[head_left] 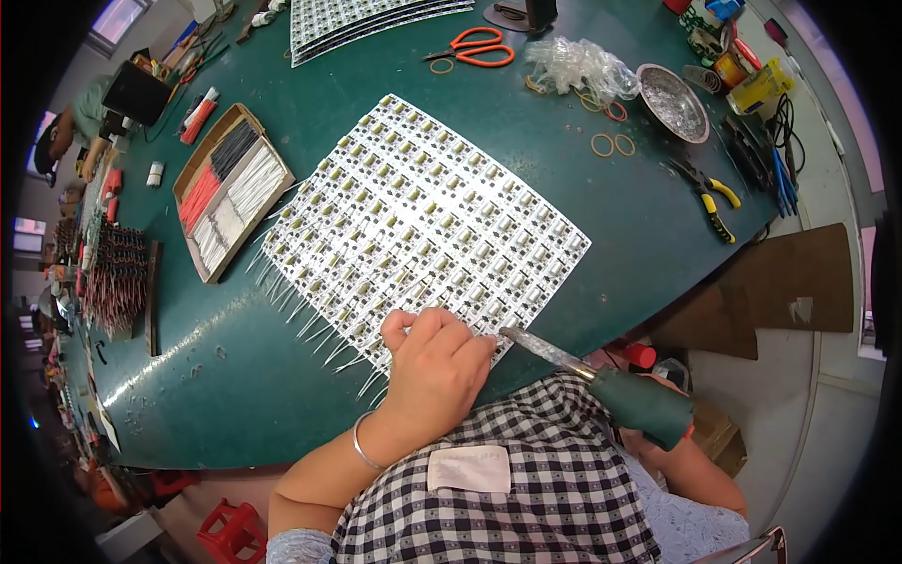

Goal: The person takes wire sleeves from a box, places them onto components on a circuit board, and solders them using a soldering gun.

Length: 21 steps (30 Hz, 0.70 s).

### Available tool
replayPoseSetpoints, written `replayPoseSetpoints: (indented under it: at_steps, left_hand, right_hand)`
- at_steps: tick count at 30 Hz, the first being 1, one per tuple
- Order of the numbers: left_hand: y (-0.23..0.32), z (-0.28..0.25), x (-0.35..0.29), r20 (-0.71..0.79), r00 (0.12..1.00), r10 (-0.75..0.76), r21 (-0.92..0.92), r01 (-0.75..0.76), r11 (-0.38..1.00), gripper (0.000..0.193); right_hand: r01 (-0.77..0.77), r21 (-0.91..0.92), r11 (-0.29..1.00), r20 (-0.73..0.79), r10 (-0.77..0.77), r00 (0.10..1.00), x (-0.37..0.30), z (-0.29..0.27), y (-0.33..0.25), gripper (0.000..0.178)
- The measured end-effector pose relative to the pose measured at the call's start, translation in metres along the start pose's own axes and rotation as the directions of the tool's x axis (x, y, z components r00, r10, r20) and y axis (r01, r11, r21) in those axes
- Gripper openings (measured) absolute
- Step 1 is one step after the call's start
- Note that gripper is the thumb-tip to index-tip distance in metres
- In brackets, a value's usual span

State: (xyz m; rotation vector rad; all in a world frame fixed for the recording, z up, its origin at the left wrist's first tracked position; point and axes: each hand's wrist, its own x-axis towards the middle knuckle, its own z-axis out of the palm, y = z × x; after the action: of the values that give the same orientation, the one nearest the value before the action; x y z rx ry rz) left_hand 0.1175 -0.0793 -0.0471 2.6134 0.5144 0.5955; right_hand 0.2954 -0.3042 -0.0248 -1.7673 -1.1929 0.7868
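Observation:
A large white panel of circuit boards (427, 207) lies on the green table, with rows of small parts and thin white wires hanging off its left edge. Over its near corner, my left hand (435, 352) is closed, fingertips pinched together at the board; what they hold is too small to make out. My right hand (669, 383) grips a soldering iron (550, 353) by its green handle, which hides most of the fingers. The iron's tip meets the panel just right of my left fingertips.
Left of the panel stands a cardboard tray (209, 254) of red, black and white wires. Orange-handled scissors (481, 45), a plastic bag (578, 68), a metal dish (673, 101) and yellow-handled pliers (711, 202) lie beyond. A person (89, 132) sits at far left.

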Motion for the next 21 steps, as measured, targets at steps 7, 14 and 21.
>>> replayPoseSetpoints:
  at_steps: [7,14,21]
  left_hand:
    - [0.000,0.001,0.001,-0.017,1.000,-0.006,0.001,0.006,1.000,0.013]
    - [0.000,-0.002,-0.001,-0.021,1.000,0.001,0.056,0.000,0.998,0.014]
    - [-0.001,-0.002,-0.002,-0.021,1.000,0.002,0.015,-0.001,1.000,0.015]
  right_hand:
    - [0.019,0.069,0.997,-0.001,-0.019,1.000,-0.007,0.001,0.004,0.025]
    - [0.056,-0.015,0.998,-0.011,-0.056,0.998,-0.002,0.001,0.000,0.026]
    - [-0.108,0.074,0.991,-0.032,0.111,0.993,-0.010,0.006,0.003,0.029]
